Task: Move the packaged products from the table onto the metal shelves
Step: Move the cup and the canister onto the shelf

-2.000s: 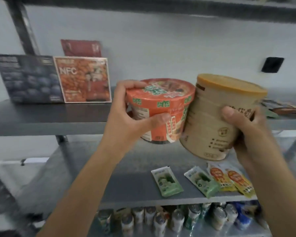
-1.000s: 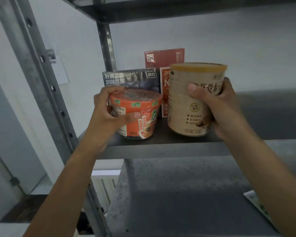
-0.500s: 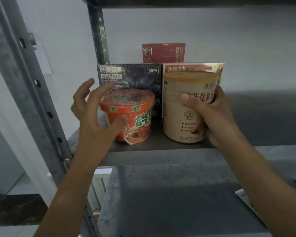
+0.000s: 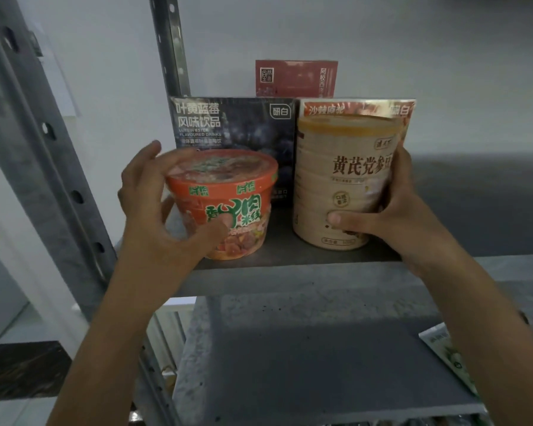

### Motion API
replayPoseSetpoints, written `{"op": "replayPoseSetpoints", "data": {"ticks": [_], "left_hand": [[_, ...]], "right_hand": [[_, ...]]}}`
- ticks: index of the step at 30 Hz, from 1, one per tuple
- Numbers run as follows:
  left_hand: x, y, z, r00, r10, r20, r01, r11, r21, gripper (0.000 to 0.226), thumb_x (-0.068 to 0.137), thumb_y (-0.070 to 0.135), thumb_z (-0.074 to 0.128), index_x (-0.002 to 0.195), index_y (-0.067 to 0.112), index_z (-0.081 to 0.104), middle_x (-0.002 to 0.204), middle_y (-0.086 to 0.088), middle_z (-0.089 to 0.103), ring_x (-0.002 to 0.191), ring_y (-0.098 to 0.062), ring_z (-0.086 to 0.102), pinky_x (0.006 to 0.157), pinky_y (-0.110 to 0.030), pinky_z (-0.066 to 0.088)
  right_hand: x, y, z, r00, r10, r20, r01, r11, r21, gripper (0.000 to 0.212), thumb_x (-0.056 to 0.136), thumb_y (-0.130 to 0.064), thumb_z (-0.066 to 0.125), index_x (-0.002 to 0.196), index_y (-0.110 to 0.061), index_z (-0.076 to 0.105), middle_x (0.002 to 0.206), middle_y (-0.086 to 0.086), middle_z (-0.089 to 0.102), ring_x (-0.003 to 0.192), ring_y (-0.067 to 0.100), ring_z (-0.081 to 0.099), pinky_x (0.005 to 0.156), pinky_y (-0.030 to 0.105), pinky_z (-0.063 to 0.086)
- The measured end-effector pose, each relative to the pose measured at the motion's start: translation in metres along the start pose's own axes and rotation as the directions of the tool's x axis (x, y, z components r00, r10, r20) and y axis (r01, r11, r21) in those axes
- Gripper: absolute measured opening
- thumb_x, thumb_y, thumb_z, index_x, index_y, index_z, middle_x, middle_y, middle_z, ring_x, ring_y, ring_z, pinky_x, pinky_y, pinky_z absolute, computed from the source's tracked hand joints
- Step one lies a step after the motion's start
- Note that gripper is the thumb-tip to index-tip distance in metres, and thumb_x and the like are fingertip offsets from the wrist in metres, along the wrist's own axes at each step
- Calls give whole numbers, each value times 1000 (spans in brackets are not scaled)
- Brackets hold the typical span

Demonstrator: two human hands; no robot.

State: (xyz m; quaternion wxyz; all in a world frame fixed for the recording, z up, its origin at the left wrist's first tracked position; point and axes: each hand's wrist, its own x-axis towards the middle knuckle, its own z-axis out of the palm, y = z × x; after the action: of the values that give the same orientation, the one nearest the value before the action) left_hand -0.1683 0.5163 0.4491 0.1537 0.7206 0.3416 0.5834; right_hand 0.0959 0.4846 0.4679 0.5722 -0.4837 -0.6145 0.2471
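An orange instant noodle cup (image 4: 225, 192) stands on the upper metal shelf (image 4: 290, 256) near its front edge. My left hand (image 4: 148, 216) wraps round the cup's left side, thumb on its front and fingers at the rim. To its right a beige can with an orange lid (image 4: 345, 179) also stands upright on the shelf. My right hand (image 4: 403, 222) grips that can from the right, thumb across its lower front.
Behind the cup leans a dark blue drink box (image 4: 228, 124), beside it an orange box (image 4: 357, 107), and behind both a red box (image 4: 296, 78). A perforated steel post (image 4: 43, 149) rises at left. The lower shelf (image 4: 305, 364) carries sachets (image 4: 450, 355) at right.
Both products went from mid-air onto the upper shelf. My left hand let go of the cup half a second ago and now holds it again. The right hand stayed on the can.
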Motion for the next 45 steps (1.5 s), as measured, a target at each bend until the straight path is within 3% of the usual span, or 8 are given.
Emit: {"op": "replayPoseSetpoints", "data": {"ticks": [8,14,21,27,31,36,38,45], "left_hand": [[9,3,4,991,-124,56,131,980,-149,111,48,34,85,140,42,22,139,8,31,107,19,48,71,-2,46],[8,5,6,988,-108,106,136,940,-314,96,59,14,78,135,42,26,124,28,43,102,21,52,73,-2,46],[6,-3,7,992,-71,102,95,962,-255,101,66,16,81,144,36,19,143,19,36,123,16,41,88,-5,43],[-31,10,25,903,424,-66,-393,878,273,70,89,33,63,146,9,29,149,-32,20,144,-34,18,117,-36,22],[-75,31,83,807,587,-72,-578,808,113,46,89,20,57,133,13,43,130,-22,46,130,-18,40,108,-34,34],[-134,66,197,797,585,150,-518,790,-329,50,91,24,55,137,16,38,133,-7,48,126,-20,46,105,-36,38],[-161,84,243,746,590,310,-460,793,-400,53,92,29,52,140,12,37,136,-8,46,126,-25,46,103,-41,41],[-297,154,358,351,578,736,-286,815,-504,65,89,48,44,146,20,29,141,-3,44,127,-21,41,101,-47,44]], "right_hand": [[-1,3,-2,996,8,89,-6,1000,-20,127,47,-19,87,148,-37,12,131,-22,52,120,-1,53,97,32,50],[-3,1,6,998,-3,63,8,996,-85,123,48,-22,86,147,-37,14,135,-16,50,120,-1,52,88,16,51],[-3,2,5,998,-18,67,26,993,-117,125,51,-30,91,148,-34,14,141,-12,47,127,6,48,101,37,48],[-43,-3,-11,997,-43,-71,20,956,-293,105,69,-41,82,150,-34,17,145,-13,41,130,-4,40,106,24,36],[-117,5,-54,947,-60,-317,-108,866,-488,85,77,-48,63,149,-37,20,148,-16,36,134,-10,30,107,14,30],[-252,30,-126,687,-29,-726,-528,667,-526,74,80,-46,58,147,-33,29,138,-19,40,116,-15,38,86,-3,31],[-320,35,-149,511,-19,-859,-713,549,-437,74,80,-49,55,147,-33,28,140,-13,42,123,1,41,93,10,34],[-555,20,-156,-215,-153,-965,-944,284,165,66,86,-34,67,143,-20,37,135,10,50,122,32,48,97,44,40]]}}
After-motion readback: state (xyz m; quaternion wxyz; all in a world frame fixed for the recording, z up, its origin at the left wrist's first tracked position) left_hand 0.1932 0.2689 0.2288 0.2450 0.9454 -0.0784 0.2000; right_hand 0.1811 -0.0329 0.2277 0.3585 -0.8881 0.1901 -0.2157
